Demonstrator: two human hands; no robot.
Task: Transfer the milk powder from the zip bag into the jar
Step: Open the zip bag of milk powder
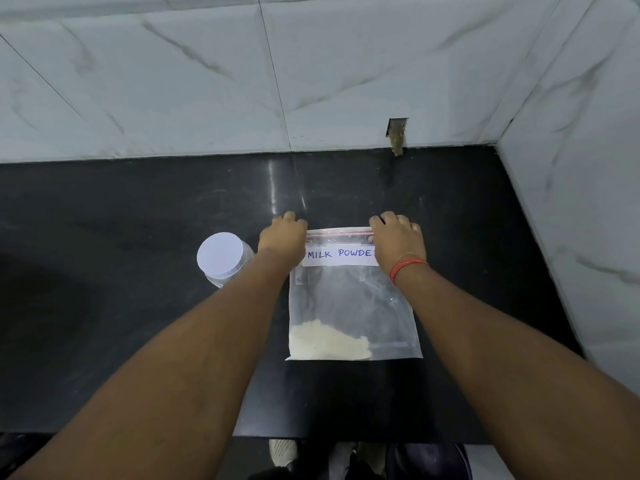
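Both hands, left hand (pixel 282 233) and right hand (pixel 398 239), pinched the zip bag (pixel 353 299) top corners (apparently at the seal). Lidded jar (pixel 225 259) stood just left, on the counter (pixel 138 220).

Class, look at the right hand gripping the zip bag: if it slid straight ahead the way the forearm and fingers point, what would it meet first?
The right hand points away across the black counter. Beyond the zip bag nothing lies in its line, so it would likely reach the tiled wall first; depth is uncertain.
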